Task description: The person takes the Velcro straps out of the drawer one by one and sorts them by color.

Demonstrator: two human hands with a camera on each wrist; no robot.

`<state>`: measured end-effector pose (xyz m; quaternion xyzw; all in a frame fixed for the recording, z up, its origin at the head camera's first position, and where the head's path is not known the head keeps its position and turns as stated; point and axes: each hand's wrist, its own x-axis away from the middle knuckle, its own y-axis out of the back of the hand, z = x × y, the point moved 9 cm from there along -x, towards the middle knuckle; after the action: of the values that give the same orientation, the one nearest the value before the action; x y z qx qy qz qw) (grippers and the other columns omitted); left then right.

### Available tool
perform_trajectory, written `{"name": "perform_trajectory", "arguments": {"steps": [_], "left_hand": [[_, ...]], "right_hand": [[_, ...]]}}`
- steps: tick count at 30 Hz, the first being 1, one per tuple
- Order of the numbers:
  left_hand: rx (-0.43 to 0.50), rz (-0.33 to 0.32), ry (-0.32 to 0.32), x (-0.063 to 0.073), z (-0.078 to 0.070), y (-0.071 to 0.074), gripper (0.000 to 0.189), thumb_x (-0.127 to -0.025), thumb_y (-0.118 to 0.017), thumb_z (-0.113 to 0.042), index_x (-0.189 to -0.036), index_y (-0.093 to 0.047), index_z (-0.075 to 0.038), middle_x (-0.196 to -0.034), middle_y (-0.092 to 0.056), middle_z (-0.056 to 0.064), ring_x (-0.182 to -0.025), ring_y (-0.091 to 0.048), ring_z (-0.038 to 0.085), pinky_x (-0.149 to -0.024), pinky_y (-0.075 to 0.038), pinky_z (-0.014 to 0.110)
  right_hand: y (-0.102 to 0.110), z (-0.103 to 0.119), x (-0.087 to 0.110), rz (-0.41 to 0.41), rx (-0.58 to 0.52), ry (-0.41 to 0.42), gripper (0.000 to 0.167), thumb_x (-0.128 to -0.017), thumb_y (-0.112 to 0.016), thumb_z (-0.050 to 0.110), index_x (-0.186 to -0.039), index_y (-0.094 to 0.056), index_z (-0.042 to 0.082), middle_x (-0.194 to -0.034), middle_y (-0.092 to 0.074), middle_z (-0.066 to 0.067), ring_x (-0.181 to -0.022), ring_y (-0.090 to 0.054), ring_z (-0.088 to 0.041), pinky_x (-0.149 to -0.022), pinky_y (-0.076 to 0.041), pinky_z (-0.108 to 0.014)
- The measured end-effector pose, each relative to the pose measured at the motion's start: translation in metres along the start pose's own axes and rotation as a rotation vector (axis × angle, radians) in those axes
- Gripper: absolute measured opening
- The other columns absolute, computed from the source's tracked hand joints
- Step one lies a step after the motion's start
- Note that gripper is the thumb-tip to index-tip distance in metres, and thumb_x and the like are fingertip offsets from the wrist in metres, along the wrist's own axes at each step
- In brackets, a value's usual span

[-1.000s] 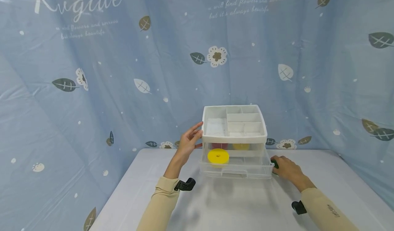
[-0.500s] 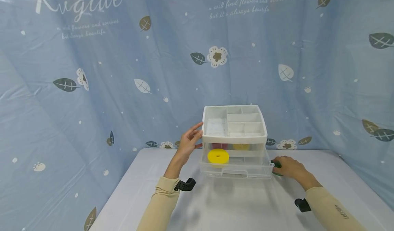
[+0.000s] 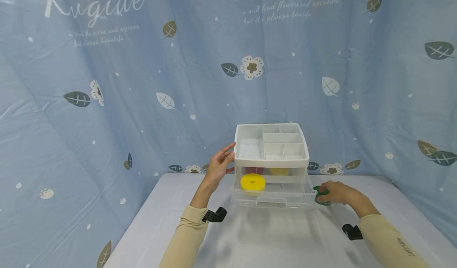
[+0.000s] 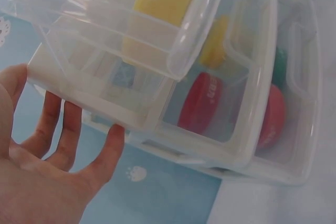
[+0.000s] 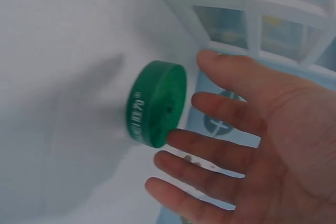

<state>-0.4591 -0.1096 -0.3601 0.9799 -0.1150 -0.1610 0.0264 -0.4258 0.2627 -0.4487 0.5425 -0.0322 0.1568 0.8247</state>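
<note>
Green roll (image 5: pixel 156 103): one, lettered rim; on the table (image 3: pixel 278 240), just beside the front right corner of the pulled-out drawer (image 3: pixel 271 201). Whether it touches that corner, or lies quite flat, we cannot tell.
Right hand (image 3: pixel 337 192): fingers extended and spread, tips at the green roll; we see no closed hold on it.
Fault at the fingertips: with nothing pinning the roll, we judge that a stray push could skid it across the table or knock it against the drawer.
Left hand (image 3: pixel 216 165): spread wide, fingertips resting on the left side of the white drawer unit (image 3: pixel 271 163); nothing gripped.
Fault at the unit: the touch looks light to us; a harder shove from it would probably skew the unit toward the right hand.
Pulled-out drawer: clear plastic, jutting forward from the unit. Weight bearing down on its front could, we think, tip the unit.
Yellow roll (image 3: pixel 252 182): one, in that drawer, toward its left; a jolt from either hand might slide it.
Red roll (image 4: pixel 202 103): seen through clear plastic; which tier, we cannot be sure.
Wrist camera (image 3: pixel 352 232): black, beside the right sleeve (image 3: pixel 387 232); should that wrist drop, we expect it to scrape the tabletop.
</note>
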Motion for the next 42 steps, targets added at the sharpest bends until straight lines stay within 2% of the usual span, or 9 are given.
{"name": "perform_trajectory", "arguments": {"steps": [6, 13, 17, 22, 26, 38, 42], "left_hand": [[0.013, 0.001, 0.008, 0.0, 0.001, 0.0, 0.044, -0.098, -0.059, -0.039, -0.141, -0.05, -0.037, -0.134, -0.058, 0.011, -0.114, -0.059, 0.02, -0.097, -0.054, 0.048], [0.011, 0.001, 0.012, 0.0, -0.001, 0.0, 0.043, -0.098, -0.059, -0.038, -0.141, -0.051, -0.037, -0.135, -0.057, 0.011, -0.114, -0.059, 0.02, -0.097, -0.054, 0.049], [0.011, -0.003, 0.014, 0.001, -0.002, 0.0, 0.044, -0.098, -0.059, -0.038, -0.141, -0.051, -0.036, -0.135, -0.057, 0.011, -0.115, -0.059, 0.021, -0.097, -0.054, 0.048], [0.009, -0.007, 0.019, 0.0, 0.001, 0.001, 0.043, -0.098, -0.059, -0.039, -0.14, -0.051, -0.039, -0.134, -0.058, 0.009, -0.115, -0.059, 0.021, -0.096, -0.055, 0.047], [0.008, -0.007, 0.014, 0.0, 0.001, 0.0, 0.043, -0.097, -0.06, -0.04, -0.139, -0.051, -0.041, -0.134, -0.058, 0.008, -0.115, -0.06, 0.021, -0.096, -0.055, 0.047], [0.007, -0.013, 0.015, -0.001, 0.003, 0.0, 0.043, -0.099, -0.058, -0.038, -0.14, -0.051, -0.039, -0.135, -0.058, 0.009, -0.114, -0.06, 0.02, -0.096, -0.055, 0.046], [0.014, -0.014, 0.021, 0.0, 0.002, 0.0, 0.041, -0.099, -0.058, -0.037, -0.139, -0.051, -0.041, -0.135, -0.058, 0.008, -0.116, -0.059, 0.021, -0.096, -0.055, 0.047]], "right_hand": [[0.008, 0.005, 0.008, 0.034, 0.009, -0.001, 0.051, -0.089, -0.071, 0.035, -0.122, -0.06, -0.003, -0.121, -0.059, -0.03, -0.098, -0.063, -0.037, -0.069, -0.058, -0.051], [0.015, 0.011, 0.011, 0.057, 0.043, 0.015, 0.054, -0.089, -0.071, 0.036, -0.123, -0.06, -0.004, -0.118, -0.061, -0.03, -0.095, -0.065, -0.038, -0.066, -0.058, -0.051], [0.019, 0.015, 0.013, 0.045, 0.065, 0.023, 0.052, -0.089, -0.071, 0.035, -0.122, -0.061, -0.003, -0.117, -0.063, -0.028, -0.096, -0.065, -0.037, -0.07, -0.059, -0.051], [0.024, 0.026, 0.02, 0.016, 0.095, 0.038, 0.05, -0.088, -0.072, 0.037, -0.12, -0.063, -0.001, -0.115, -0.066, -0.023, -0.099, -0.064, -0.038, -0.077, -0.056, -0.055], [0.029, 0.037, 0.028, 0.003, 0.11, 0.05, 0.049, -0.088, -0.073, 0.036, -0.119, -0.063, 0.0, -0.114, -0.067, -0.021, -0.099, -0.064, -0.038, -0.077, -0.056, -0.056], [0.048, 0.073, 0.047, 0.001, 0.153, 0.099, 0.054, -0.089, -0.071, 0.037, -0.126, -0.059, -0.001, -0.12, -0.063, -0.027, -0.105, -0.063, -0.043, -0.079, -0.057, -0.055], [0.057, 0.084, 0.054, -0.026, 0.168, 0.128, 0.05, -0.091, -0.069, 0.035, -0.125, -0.059, -0.001, -0.12, -0.063, -0.025, -0.103, -0.064, -0.04, -0.079, -0.058, -0.052]]}}
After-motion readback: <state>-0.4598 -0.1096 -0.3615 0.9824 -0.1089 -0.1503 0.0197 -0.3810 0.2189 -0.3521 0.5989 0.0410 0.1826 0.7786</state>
